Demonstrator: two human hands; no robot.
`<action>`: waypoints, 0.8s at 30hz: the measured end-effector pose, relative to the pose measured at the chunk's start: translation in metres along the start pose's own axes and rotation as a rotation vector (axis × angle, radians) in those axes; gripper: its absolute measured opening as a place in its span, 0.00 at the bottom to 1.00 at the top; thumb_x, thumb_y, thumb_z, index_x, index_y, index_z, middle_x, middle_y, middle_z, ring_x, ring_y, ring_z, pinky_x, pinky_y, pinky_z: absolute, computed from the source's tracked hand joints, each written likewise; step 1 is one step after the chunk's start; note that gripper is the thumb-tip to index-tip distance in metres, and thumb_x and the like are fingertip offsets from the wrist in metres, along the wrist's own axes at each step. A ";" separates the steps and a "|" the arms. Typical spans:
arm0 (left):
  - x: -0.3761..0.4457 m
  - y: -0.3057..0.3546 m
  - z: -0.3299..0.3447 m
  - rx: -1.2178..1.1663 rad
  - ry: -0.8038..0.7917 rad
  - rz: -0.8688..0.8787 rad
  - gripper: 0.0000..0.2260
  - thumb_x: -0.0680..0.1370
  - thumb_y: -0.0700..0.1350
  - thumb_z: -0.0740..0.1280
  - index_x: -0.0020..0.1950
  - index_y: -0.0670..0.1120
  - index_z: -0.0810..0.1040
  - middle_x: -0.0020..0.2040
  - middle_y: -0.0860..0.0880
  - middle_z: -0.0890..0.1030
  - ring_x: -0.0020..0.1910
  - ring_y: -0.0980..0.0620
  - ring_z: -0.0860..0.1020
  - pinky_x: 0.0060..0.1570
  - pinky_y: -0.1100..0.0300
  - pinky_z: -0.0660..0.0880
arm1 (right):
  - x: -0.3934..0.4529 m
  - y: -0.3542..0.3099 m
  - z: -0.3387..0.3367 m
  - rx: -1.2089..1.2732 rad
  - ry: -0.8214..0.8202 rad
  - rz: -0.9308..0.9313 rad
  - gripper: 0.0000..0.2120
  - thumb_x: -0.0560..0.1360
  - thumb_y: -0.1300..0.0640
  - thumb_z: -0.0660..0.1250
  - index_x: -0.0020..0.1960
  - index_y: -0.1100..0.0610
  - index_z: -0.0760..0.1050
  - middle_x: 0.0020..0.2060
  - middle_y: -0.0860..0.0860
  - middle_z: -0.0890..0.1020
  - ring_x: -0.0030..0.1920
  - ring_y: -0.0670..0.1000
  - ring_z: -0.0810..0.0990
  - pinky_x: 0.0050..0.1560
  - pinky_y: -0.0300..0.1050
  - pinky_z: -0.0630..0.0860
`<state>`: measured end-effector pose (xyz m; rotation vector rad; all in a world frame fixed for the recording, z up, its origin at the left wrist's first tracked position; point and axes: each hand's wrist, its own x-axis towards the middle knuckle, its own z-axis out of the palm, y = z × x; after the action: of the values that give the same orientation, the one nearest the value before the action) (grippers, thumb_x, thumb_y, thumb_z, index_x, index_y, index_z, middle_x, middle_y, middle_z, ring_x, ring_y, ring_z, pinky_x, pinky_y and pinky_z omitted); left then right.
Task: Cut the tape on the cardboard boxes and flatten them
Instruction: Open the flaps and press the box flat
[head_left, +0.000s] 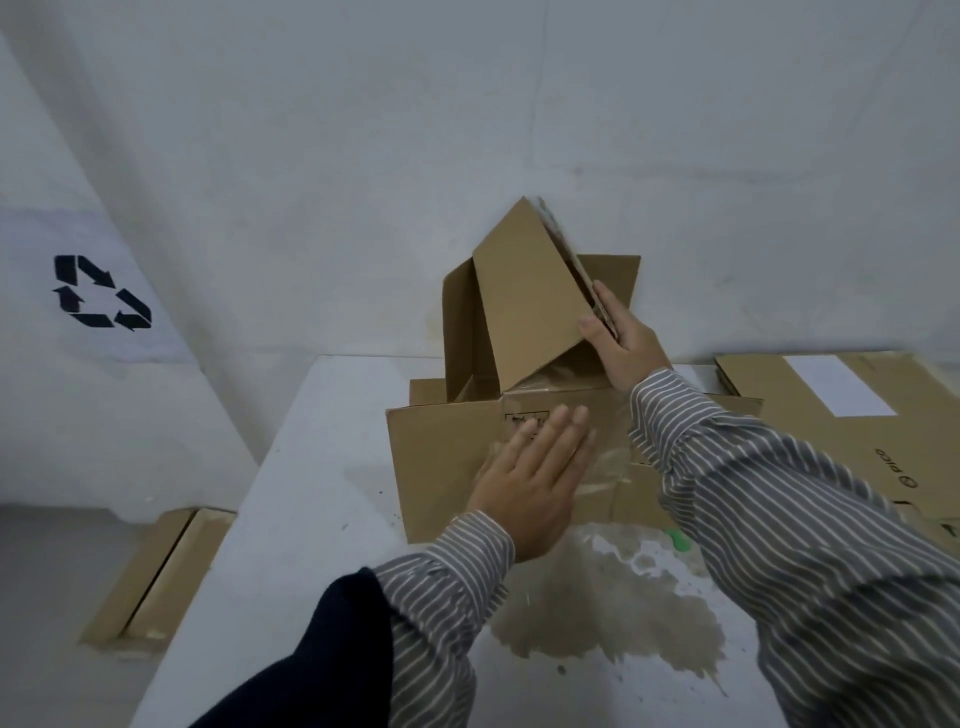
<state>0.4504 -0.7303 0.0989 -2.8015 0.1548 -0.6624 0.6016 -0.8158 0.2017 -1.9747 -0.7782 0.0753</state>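
A half-collapsed cardboard box (519, 364) sits at the far edge of a white, stained bench (311, 493). The left hand (530, 483) lies flat, fingers straight, on the box's taped front panel. The right hand (621, 338) grips a raised flap (524, 296), fingers partly hidden behind it. The box's inside is mostly hidden. Flattened cardboard (831, 415) lies right, cut off by the frame edge.

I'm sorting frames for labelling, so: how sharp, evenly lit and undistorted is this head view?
Head view: light is soft and flat, without hard shadows; wide-angle bending curves the table edge and wall lines; the left hand and the raised flap's top corner are motion-blurred; the right hand is sharper; clear tape on the box shows faint glare.
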 end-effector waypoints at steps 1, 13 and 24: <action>0.009 0.001 -0.001 0.033 -0.042 -0.004 0.31 0.77 0.52 0.51 0.76 0.37 0.51 0.76 0.37 0.49 0.76 0.40 0.47 0.74 0.45 0.46 | 0.000 0.000 -0.001 0.009 -0.005 0.005 0.28 0.79 0.46 0.60 0.76 0.50 0.57 0.73 0.49 0.65 0.72 0.48 0.64 0.73 0.48 0.60; 0.035 -0.017 0.016 0.015 -0.109 -0.198 0.40 0.71 0.59 0.53 0.75 0.36 0.50 0.75 0.37 0.60 0.74 0.40 0.61 0.72 0.47 0.51 | 0.003 0.003 -0.014 0.163 0.030 0.075 0.28 0.78 0.50 0.63 0.75 0.48 0.57 0.68 0.47 0.70 0.63 0.44 0.70 0.54 0.26 0.68; 0.030 -0.068 -0.021 0.071 0.151 -0.677 0.36 0.76 0.58 0.52 0.78 0.44 0.43 0.77 0.38 0.49 0.76 0.40 0.40 0.66 0.32 0.34 | -0.005 0.012 -0.004 0.110 0.040 0.027 0.31 0.77 0.51 0.65 0.76 0.48 0.56 0.66 0.48 0.73 0.59 0.44 0.73 0.58 0.38 0.71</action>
<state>0.4701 -0.6750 0.1485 -2.7051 -0.8030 -0.9905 0.6052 -0.8252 0.1930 -1.8769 -0.7065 0.0927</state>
